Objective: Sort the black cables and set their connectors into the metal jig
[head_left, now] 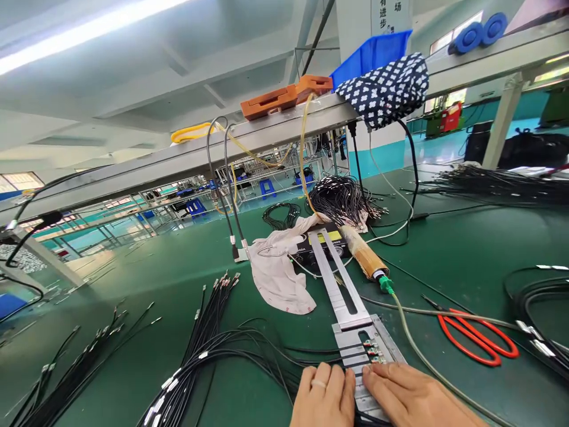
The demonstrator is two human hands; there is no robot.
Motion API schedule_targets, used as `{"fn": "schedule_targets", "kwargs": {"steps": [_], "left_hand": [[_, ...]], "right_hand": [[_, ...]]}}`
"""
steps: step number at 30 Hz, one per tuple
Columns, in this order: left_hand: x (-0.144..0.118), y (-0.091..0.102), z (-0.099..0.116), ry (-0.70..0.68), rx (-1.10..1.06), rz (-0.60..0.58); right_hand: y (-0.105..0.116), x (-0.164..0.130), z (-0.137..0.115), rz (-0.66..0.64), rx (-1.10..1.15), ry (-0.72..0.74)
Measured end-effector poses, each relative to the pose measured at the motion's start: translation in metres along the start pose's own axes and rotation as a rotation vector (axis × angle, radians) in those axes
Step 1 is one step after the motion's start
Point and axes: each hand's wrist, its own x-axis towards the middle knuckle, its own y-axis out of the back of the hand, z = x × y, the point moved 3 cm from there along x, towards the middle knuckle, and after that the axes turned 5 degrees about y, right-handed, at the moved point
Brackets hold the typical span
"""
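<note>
My left hand [322, 394], with a ring on one finger, is closed at the left edge of a slotted metal fixture [349, 350], its fingers pressed together on a black cable. My right hand [406, 391] lies across the fixture's right side, thumb and fingers close together at the cable's end; the fingertips hide most of what they grip. Just above my fingers, several cable ends with small metal terminals [372, 351] sit side by side in the fixture's slots. Black cables [249, 351] run from it to the left.
Red-handled scissors [478, 338] lie right of the fixture. A soldering iron with a wrapped handle [362, 252] lies beyond, near a pale cloth [280, 273] and a black control box [306, 252]. Cable bundles [80, 367] lie left; coiled cable [533, 314] lies right. A metal shelf beam [275, 133] crosses overhead.
</note>
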Motion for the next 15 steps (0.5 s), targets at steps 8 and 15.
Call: {"fn": "schedule_targets", "kwargs": {"steps": [8,15], "left_hand": [[-0.010,0.021,-0.040,0.167,-0.678,-0.303],[-0.018,0.016,-0.035,0.009,-0.729,-0.067]], "right_hand": [[0.009,-0.004,0.017,0.008,0.486,-0.316],[0.005,-0.007,0.031,0.028,0.788,-0.637]]}}
